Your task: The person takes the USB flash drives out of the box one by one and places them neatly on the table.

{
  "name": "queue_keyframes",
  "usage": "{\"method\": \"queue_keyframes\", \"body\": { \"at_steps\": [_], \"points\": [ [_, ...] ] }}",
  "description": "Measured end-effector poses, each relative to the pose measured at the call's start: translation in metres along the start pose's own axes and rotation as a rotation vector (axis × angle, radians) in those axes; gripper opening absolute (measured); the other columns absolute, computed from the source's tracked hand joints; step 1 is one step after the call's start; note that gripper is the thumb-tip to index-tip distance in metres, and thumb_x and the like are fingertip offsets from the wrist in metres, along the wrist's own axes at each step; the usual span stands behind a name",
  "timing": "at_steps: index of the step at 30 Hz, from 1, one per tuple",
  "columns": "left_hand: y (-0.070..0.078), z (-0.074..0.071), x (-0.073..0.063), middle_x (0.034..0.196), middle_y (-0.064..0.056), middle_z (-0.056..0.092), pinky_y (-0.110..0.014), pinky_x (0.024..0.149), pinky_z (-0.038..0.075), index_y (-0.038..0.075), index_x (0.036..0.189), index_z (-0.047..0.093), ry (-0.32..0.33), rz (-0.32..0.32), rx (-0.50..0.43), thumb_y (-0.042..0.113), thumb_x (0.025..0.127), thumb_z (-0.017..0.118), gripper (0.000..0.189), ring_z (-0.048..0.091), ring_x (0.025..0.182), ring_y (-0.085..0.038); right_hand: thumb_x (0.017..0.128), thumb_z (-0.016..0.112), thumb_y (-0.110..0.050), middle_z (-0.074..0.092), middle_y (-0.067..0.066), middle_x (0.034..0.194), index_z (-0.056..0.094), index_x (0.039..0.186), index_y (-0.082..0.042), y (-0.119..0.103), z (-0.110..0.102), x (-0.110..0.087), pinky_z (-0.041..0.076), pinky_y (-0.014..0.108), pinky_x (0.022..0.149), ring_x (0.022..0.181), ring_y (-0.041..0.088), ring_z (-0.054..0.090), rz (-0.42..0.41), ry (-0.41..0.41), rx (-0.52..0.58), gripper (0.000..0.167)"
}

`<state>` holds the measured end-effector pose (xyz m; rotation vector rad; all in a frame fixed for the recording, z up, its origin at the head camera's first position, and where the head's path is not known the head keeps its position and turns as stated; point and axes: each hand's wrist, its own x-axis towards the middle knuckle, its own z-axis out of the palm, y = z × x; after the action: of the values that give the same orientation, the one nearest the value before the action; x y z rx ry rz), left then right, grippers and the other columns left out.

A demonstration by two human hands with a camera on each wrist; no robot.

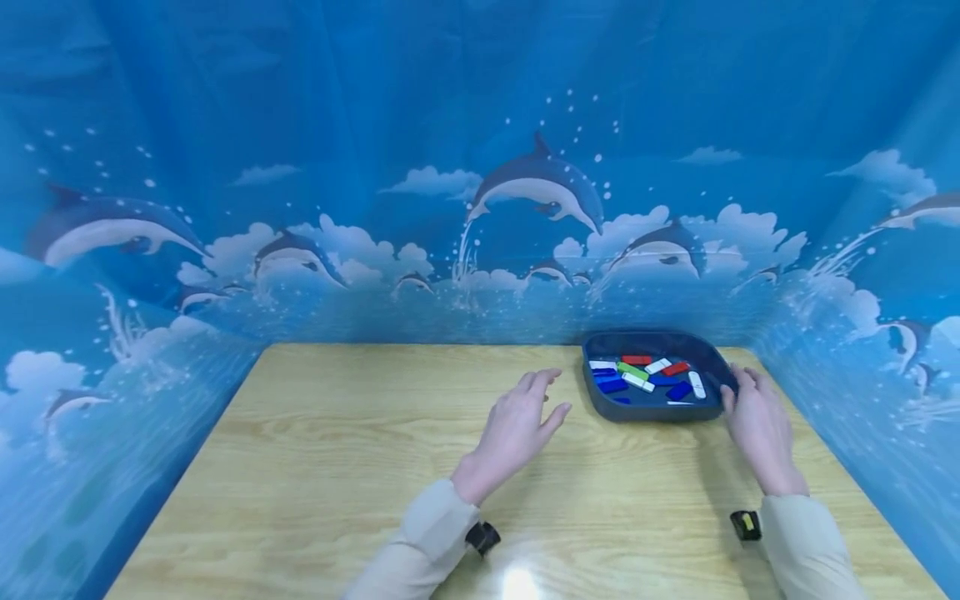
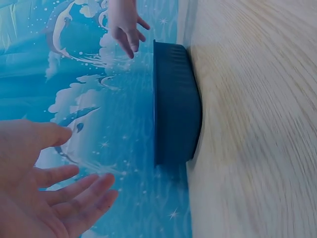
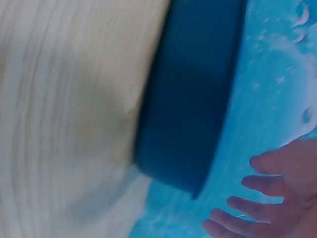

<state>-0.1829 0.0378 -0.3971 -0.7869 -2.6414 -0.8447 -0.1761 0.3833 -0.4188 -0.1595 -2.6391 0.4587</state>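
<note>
Head view: a dark blue tray (image 1: 652, 412) is located at the far right of the wood-grain tabletop (image 1: 337, 467), near its back edge. The tray contains small oblong pieces in four colours: red pieces (image 1: 637, 360), white pieces (image 1: 697, 385), blue pieces (image 1: 679, 391) and a green piece (image 1: 632, 371). The pieces lie loosely at mixed angles on the tray floor.

The left hand (image 1: 513, 425) is positioned to the left of the tray, separated from it by a gap. Its fingers (image 2: 106, 184) are apart, slightly bent, and hold nothing.

The right hand (image 1: 759, 425) is positioned at the right end of the tray, with the thumb overlapping the rim in the head view. The right wrist view shows its fingers spread, gripping nothing; contact with the rim cannot be confirmed. The left wrist view shows this hand above rim level.

Both arms have light sleeves (image 1: 431, 533). A black device (image 1: 482, 538) is located at the left wrist, and a black-and-yellow device (image 1: 746, 525) at the right. A blue backdrop (image 1: 375, 100) printed with dolphins (image 1: 537, 179) and clouds surrounds the tabletop.
</note>
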Motion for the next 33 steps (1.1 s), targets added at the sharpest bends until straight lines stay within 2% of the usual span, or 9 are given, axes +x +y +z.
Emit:
{"method": "queue_keyframes", "body": {
  "at_steps": [2,6,12,15,20,23,26,29,33],
  "points": [
    [0.001,0.005,0.004,0.130,-0.010,0.064,-0.028,0.074,0.057,0.008,0.144,0.051,-0.004,-0.019,-0.037,0.034,0.103,0.060,0.050,0.069,0.101,-0.018,0.104,0.048,-0.004,0.039,0.047,0.135,0.037,0.141,0.022,0.012,0.005,0.006,0.037,0.073,0.096,0.119,0.064,0.041,0.010,-0.044,0.007,0.046],
    [-0.001,0.015,0.012,0.135,-0.012,0.062,-0.038,0.083,0.057,0.006,0.144,0.051,-0.003,-0.053,-0.109,0.031,0.104,0.058,0.048,0.069,0.105,-0.020,0.106,0.039,-0.006,0.034,0.051,0.135,0.026,0.143,0.025,0.032,0.010,0.017,0.033,0.074,0.099,0.121,0.066,0.036,0.062,-0.149,0.022,0.050],
    [-0.005,0.031,0.021,0.139,-0.013,0.059,-0.046,0.092,0.054,0.008,0.148,0.048,-0.042,-0.117,-0.155,0.031,0.107,0.052,0.048,0.068,0.109,-0.021,0.108,0.033,-0.014,0.035,0.048,0.139,0.027,0.148,0.018,0.045,0.016,0.028,0.035,0.074,0.097,0.123,0.066,0.037,0.141,-0.246,0.074,0.051],
    [-0.006,0.039,0.024,0.141,-0.013,0.058,-0.048,0.097,0.052,0.008,0.149,0.046,-0.063,-0.157,-0.174,0.032,0.107,0.052,0.049,0.067,0.110,-0.022,0.108,0.033,-0.014,0.037,0.046,0.138,0.031,0.147,0.016,0.049,0.019,0.028,0.037,0.073,0.095,0.121,0.067,0.039,0.154,-0.248,0.088,0.049],
    [-0.004,0.050,0.029,0.145,-0.013,0.055,-0.049,0.103,0.048,0.008,0.152,0.042,-0.106,-0.201,-0.195,0.031,0.106,0.052,0.052,0.067,0.112,-0.021,0.105,0.035,-0.007,0.042,0.047,0.131,0.035,0.141,0.021,0.053,0.023,0.026,0.045,0.068,0.078,0.103,0.066,0.052,0.128,-0.217,0.068,0.046],
    [-0.001,0.055,0.031,0.146,-0.014,0.053,-0.050,0.105,0.046,0.006,0.152,0.041,-0.130,-0.206,-0.213,0.031,0.106,0.053,0.054,0.067,0.112,-0.022,0.103,0.035,-0.005,0.044,0.048,0.127,0.036,0.140,0.021,0.053,0.024,0.025,0.046,0.062,0.066,0.082,0.057,0.058,0.117,-0.207,0.061,0.046],
    [0.002,0.059,0.033,0.147,-0.015,0.052,-0.050,0.108,0.044,0.006,0.153,0.040,-0.145,-0.219,-0.231,0.032,0.106,0.053,0.056,0.067,0.112,-0.021,0.102,0.035,-0.005,0.049,0.049,0.121,0.036,0.140,0.021,0.051,0.025,0.026,0.045,0.055,0.058,0.069,0.045,0.055,0.112,-0.210,0.068,0.046],
    [0.004,0.062,0.034,0.151,-0.014,0.050,-0.051,0.111,0.041,0.007,0.155,0.038,-0.157,-0.240,-0.255,0.033,0.106,0.052,0.057,0.064,0.118,-0.023,0.101,0.036,-0.004,0.050,0.049,0.118,0.038,0.138,0.021,0.047,0.026,0.026,0.046,0.057,0.057,0.070,0.048,0.057,0.100,-0.203,0.067,0.045],
    [0.005,0.067,0.035,0.154,-0.014,0.046,-0.054,0.114,0.037,0.007,0.158,0.029,-0.159,-0.257,-0.277,0.033,0.106,0.051,0.062,0.052,0.135,-0.028,0.101,0.038,-0.004,0.045,0.049,0.123,0.039,0.138,0.021,0.041,0.027,0.025,0.047,0.064,0.066,0.081,0.058,0.058,0.099,-0.197,0.070,0.045]
  ]
}}
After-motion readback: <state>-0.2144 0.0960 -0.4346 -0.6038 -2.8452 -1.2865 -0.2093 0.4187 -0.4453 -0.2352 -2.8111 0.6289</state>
